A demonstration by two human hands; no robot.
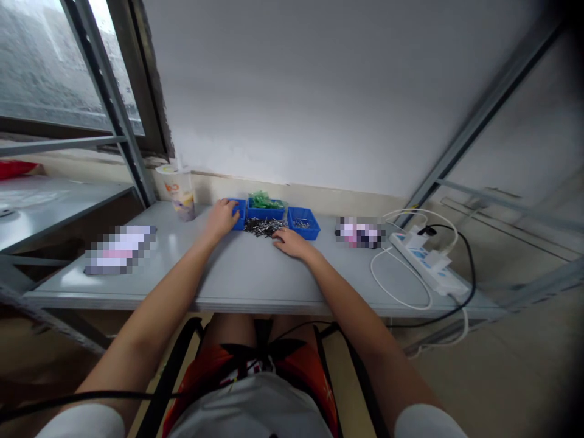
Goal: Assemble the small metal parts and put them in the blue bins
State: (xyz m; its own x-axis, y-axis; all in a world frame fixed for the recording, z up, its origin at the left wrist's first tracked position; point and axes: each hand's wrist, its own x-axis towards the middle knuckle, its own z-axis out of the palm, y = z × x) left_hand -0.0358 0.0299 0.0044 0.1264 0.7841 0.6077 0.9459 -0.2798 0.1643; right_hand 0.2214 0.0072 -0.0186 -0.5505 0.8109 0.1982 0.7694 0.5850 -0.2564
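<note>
Fingers of the left hand [222, 218] curl over the small blue plastic bin [238, 213]; the right hand [292, 242] lies flat, holding nothing, beside the loose pile of dark metal pins [263, 227]. Most pins remain heaped on the grey tabletop [237, 274], few in the right blue tray [303, 222].

I am looking at a small workshop bench, judging by the grey metal table [237, 277] framed by bare steel shelving [479, 115], the blue parts bins [303, 222] beside a heap of small metal pieces [263, 227], and a white power strip [426, 260] with trailing cables.
</note>
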